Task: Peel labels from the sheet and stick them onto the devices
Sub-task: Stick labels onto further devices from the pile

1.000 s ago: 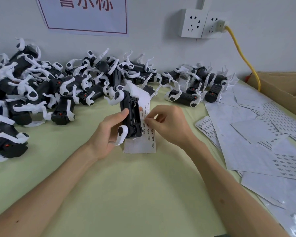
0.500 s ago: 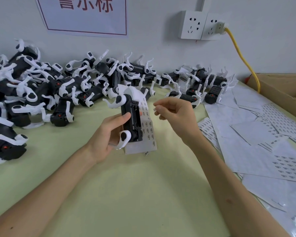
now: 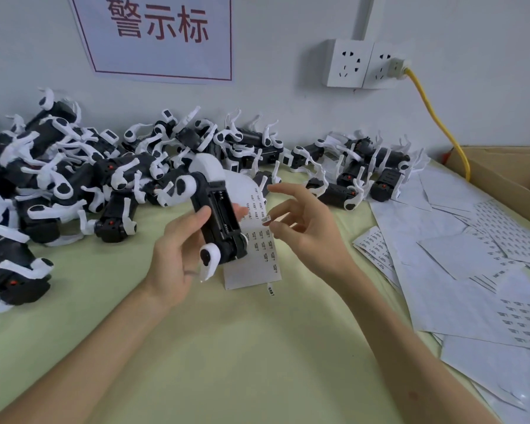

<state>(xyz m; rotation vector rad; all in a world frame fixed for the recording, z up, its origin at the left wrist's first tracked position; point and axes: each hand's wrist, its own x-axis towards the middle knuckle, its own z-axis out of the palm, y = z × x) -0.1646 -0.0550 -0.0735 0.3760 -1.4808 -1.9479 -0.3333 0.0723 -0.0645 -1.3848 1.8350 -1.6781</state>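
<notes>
My left hand (image 3: pixel 178 255) grips a black and white device (image 3: pixel 219 221) above the table, its open black side facing up. The same hand also holds a white label sheet (image 3: pixel 257 255) behind the device. Just right of the device, my right hand (image 3: pixel 306 228) pinches a small peeled label (image 3: pixel 266 219) between thumb and forefinger, with the other fingers spread. One loose label (image 3: pixel 270 291) lies on the table below the sheet.
A heap of several black and white devices (image 3: pixel 74 185) runs along the wall from left to middle. Label sheets (image 3: pixel 459 264) cover the table's right side. A cardboard box (image 3: pixel 508 175) stands at the far right, under a yellow cable (image 3: pixel 435 123) from the wall sockets.
My right hand picked a label off the sheet, lifted away from it, and now holds the label near the device. The left hand raised and tilted the device slightly.
</notes>
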